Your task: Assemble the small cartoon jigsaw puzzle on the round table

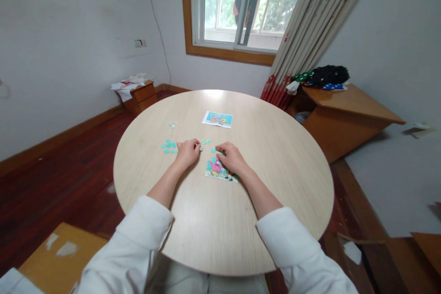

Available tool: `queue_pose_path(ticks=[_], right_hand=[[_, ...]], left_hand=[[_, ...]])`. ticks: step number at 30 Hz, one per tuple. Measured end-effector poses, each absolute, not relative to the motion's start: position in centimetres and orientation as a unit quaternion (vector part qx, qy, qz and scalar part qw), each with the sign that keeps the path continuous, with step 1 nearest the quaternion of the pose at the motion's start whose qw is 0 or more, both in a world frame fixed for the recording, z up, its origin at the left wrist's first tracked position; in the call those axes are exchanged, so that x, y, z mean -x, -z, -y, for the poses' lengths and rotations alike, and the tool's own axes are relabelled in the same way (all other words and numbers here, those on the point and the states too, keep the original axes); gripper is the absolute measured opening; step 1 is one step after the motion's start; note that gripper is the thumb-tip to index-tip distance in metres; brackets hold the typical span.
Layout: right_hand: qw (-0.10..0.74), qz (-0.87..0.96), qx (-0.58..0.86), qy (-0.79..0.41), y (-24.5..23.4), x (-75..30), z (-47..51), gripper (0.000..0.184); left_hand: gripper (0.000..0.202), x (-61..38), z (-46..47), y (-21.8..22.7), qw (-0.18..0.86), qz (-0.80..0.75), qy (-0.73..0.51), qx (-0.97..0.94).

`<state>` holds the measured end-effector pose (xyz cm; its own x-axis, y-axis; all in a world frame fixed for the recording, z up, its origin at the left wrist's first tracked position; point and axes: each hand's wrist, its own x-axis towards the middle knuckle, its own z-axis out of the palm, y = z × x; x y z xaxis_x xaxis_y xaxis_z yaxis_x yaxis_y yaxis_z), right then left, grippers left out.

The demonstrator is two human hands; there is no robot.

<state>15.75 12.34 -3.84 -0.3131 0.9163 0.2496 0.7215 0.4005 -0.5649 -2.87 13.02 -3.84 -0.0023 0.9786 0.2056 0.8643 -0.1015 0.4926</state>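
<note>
A partly assembled jigsaw puzzle (216, 168) with a pink cartoon figure lies on the round table in front of me. My left hand (189, 152) is left of it, thumb and fingertips pinched on a small puzzle piece (201, 149). Over the puzzle's upper right part is my right hand (232, 158), hiding that area. Its fingers are curled but thumb and fingertips look apart, close to a teal piece (213, 150) at the puzzle's top edge. Whether they touch it is hard to make out. Several loose teal pieces (168, 146) lie beside my left hand.
A printed reference picture (217, 119) lies further back on the round table (275, 147). A few pale pieces (172, 125) sit at the left, and more teal pieces (206, 142) between my hands. Beyond the table stand a wooden cabinet (347, 119) with cloths and a small stool (143, 96).
</note>
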Motion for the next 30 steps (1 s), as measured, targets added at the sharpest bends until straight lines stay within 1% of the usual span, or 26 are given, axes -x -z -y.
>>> queue_pose_path(ticks=[3, 8, 16, 20, 23, 26, 30], right_hand=[[0.255, 0.807, 0.512, -0.148, 3.7, -15.4, -12.0, 0.029], [0.219, 0.819, 0.514, -0.129, 3.3, -14.8, -11.4, 0.027], [0.199, 0.817, 0.531, -0.106, 3.2, -14.9, -11.4, 0.029], [0.217, 0.809, 0.537, -0.1, 3.0, -15.0, -11.2, 0.029], [0.234, 0.826, 0.502, -0.105, 2.9, -14.9, -11.0, 0.028], [0.205, 0.843, 0.485, -0.11, 2.9, -14.7, -10.9, 0.026], [0.178, 0.815, 0.544, -0.089, 2.8, -14.9, -11.0, 0.029]], left_hand=[[0.027, 3.0, -13.1, 3.8, 0.11, -0.666, -0.256, -0.692], [0.029, 3.1, -13.2, 3.8, 0.109, -0.663, -0.264, -0.692], [0.03, 3.4, -13.2, 3.4, 0.095, -0.678, -0.255, -0.683], [0.029, 3.8, -13.5, 3.6, 0.098, -0.684, -0.235, -0.683], [0.027, 4.0, -13.5, 3.4, 0.102, -0.679, -0.223, -0.692], [0.027, 4.2, -13.3, 3.0, 0.104, -0.675, -0.203, -0.701], [0.029, 4.5, -13.1, 2.8, 0.097, -0.692, -0.177, -0.693]])
